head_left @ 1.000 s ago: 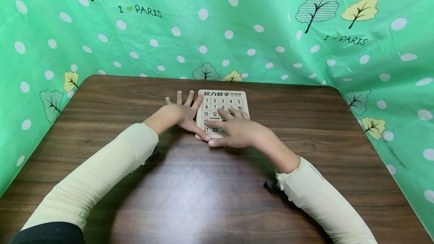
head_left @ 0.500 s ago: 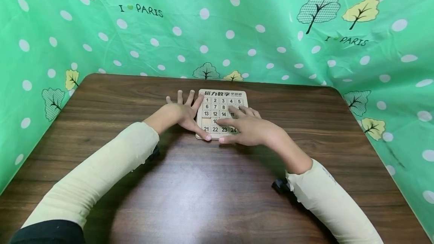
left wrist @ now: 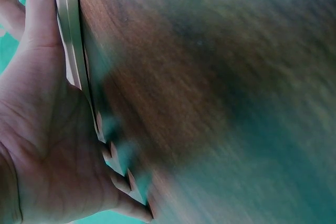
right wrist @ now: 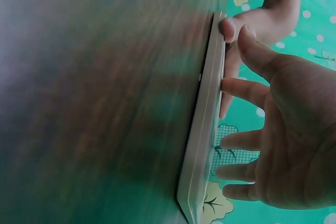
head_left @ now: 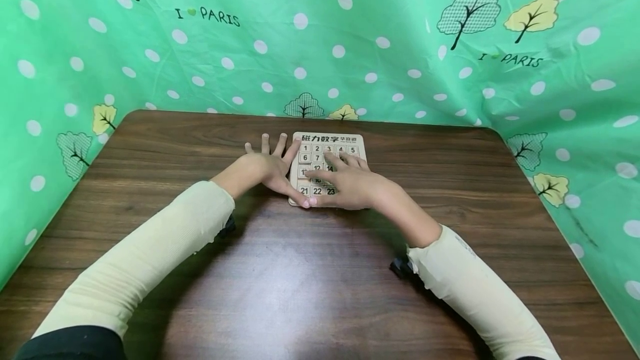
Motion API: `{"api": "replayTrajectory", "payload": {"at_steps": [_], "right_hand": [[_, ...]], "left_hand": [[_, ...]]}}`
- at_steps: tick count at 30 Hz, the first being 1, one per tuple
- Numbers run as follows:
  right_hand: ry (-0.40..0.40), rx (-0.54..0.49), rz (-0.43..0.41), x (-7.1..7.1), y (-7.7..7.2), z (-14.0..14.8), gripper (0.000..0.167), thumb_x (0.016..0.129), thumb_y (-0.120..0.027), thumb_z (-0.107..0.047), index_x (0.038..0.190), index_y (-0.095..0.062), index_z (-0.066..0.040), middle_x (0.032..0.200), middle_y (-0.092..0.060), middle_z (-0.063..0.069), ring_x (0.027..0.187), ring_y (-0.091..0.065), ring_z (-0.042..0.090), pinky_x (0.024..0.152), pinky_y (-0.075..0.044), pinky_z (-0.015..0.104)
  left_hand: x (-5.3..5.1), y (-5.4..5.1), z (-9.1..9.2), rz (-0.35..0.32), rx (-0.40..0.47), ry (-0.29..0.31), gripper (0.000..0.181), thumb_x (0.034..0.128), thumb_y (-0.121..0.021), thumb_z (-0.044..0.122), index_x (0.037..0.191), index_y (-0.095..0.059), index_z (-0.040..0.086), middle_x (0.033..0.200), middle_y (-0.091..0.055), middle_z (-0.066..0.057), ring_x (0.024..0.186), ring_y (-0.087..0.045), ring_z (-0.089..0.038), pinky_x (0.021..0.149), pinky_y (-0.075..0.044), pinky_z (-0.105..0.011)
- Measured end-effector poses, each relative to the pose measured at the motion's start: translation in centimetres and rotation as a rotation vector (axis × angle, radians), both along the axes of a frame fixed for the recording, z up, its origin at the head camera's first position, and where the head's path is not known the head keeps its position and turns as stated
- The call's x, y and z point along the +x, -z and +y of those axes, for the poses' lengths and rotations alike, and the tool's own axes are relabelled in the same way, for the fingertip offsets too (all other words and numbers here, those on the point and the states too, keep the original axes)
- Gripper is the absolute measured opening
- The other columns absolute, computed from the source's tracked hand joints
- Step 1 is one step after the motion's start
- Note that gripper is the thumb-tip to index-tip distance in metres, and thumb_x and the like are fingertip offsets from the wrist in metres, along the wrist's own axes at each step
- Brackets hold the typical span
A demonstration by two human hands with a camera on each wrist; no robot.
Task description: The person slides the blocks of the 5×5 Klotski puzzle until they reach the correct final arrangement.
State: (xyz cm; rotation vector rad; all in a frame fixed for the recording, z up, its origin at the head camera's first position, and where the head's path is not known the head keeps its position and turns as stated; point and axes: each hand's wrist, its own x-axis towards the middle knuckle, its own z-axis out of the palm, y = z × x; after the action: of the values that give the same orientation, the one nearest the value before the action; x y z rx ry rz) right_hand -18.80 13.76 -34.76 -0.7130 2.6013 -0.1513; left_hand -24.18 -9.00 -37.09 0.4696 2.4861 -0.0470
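Note:
A wooden number sliding puzzle (head_left: 334, 138) lies flat near the table's far edge. My left hand (head_left: 270, 168) is spread along its left side, the thumb resting at the lower left corner and the fingers beside the frame. In the left wrist view, the puzzle's edge (left wrist: 76, 40) runs along that hand. Over the number tiles, my right hand (head_left: 357, 185) has its fingers extended, with the index fingertip on the tile 13 (head_left: 303, 171), which sits between two rows. The right hand covers several right-hand tiles. In the right wrist view, that index fingertip (right wrist: 227, 85) meets the puzzle's top.
The brown wooden table (head_left: 280, 282) spreads around the puzzle. Behind and at both sides hangs a green dotted curtain (head_left: 320, 32) with tree prints. Pale sleeves (head_left: 145, 254) cover both forearms.
The right hand first moved right as a tile slid right, leaving a gap at the left of the fourth row. It then came back left, and tile 13 has shifted down. The left hand stayed put.

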Motion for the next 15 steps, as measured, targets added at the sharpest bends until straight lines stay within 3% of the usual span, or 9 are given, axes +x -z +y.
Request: {"api": "replayTrajectory", "payload": {"at_steps": [8,15], "right_hand": [[-0.026,-0.007,-0.015,1.4,-0.1,1.1,0.079,0.106,-0.061,-0.075,0.175,-0.039,-0.046,0.192,-0.007,0.015,0.175,-0.006,0.055,0.137,-0.010,0.080],[0.037,-0.027,0.055,0.3,0.2,2.8,0.076,0.107,-0.065,-0.069,0.174,-0.045,-0.040,0.190,-0.016,0.021,0.172,-0.017,0.060,0.136,-0.018,0.080]], "left_hand": [[0.3,-0.2,0.1,-0.003,0.013,-0.002,0.166,0.0730,-0.068,0.106,0.174,0.036,0.025,0.183,0.036,-0.020,0.166,0.029,-0.060,0.128,0.005,-0.092],[0.4,0.0,0.1,0.000,0.013,-0.011,0.168,0.0705,-0.069,0.107,0.173,0.037,0.026,0.183,0.036,-0.019,0.167,0.029,-0.060,0.128,0.005,-0.091]]}}
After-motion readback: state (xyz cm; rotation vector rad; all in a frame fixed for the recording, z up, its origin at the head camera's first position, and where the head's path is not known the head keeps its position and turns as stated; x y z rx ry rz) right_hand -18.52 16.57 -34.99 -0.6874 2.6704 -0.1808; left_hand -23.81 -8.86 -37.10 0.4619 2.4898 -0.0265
